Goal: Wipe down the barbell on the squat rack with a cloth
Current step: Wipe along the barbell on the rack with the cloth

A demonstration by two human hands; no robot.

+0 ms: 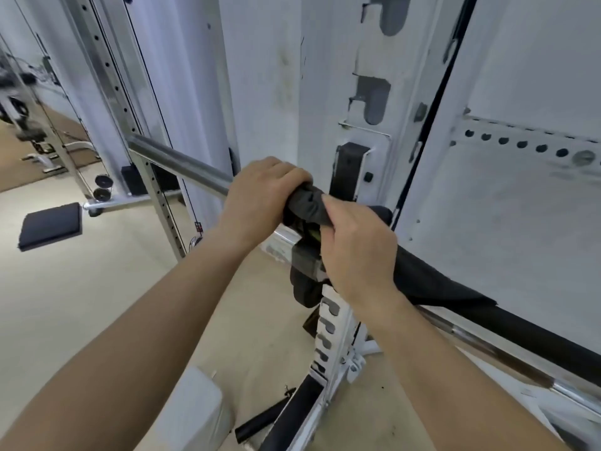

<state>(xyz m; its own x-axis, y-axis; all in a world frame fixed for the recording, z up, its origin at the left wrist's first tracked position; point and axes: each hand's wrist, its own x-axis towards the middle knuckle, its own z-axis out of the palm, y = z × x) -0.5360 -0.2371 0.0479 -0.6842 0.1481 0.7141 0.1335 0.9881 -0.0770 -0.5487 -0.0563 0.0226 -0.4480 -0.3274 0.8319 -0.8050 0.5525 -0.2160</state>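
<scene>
gripping cloth [307, 203] around barbell [175, 162] with left hand [260, 193], pinching its bunched end with right hand [356, 252], just beside the rack upright [322, 109]. risks snagging cloth on the hook [349, 167] if dragged rightward.

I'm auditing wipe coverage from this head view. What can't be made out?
Head view:
- Surface of the barbell under the cloth, left hand and right hand: covered.
- Right end of the barbell: cut off by the frame's right edge.
- Blurred: gym equipment at far left.
</scene>
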